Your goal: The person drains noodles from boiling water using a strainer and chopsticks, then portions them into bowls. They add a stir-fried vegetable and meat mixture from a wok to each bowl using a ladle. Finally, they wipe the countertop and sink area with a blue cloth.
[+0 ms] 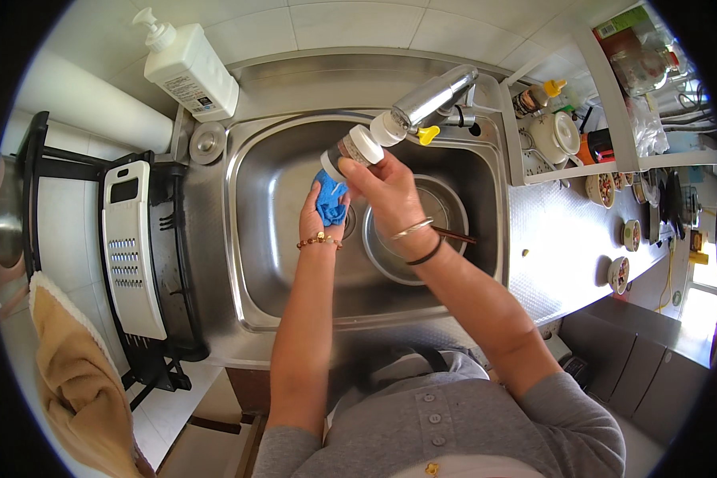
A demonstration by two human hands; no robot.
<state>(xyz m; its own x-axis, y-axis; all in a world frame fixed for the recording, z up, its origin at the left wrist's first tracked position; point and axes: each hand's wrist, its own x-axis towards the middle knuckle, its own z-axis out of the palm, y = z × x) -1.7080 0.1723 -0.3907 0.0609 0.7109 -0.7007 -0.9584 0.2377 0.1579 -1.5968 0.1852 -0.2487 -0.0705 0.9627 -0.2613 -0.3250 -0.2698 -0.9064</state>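
Note:
My right hand [388,191] grips a small clear cylindrical jar [351,150] with a white cap, held tilted above the sink basin. Its capped end is right by the white filter nozzle of the chrome faucet [433,98]. Below the jar, my left hand [324,209] holds a bunched blue cloth [331,200] close to the jar's lower end. Whether the cloth touches the jar is hard to tell. In the stainless steel sink [275,263], a round metal bowl [415,279] sits under my right wrist, with brown chopsticks [454,234] partly in it.
A white pump bottle [194,74] and a round metal sink strainer [208,143] stand at the upper left. A black rack holds a white grater [132,257]. On the right are a white shelf [600,173] with bottles and a lidded pot [552,137], and small bowls [618,275] on the counter.

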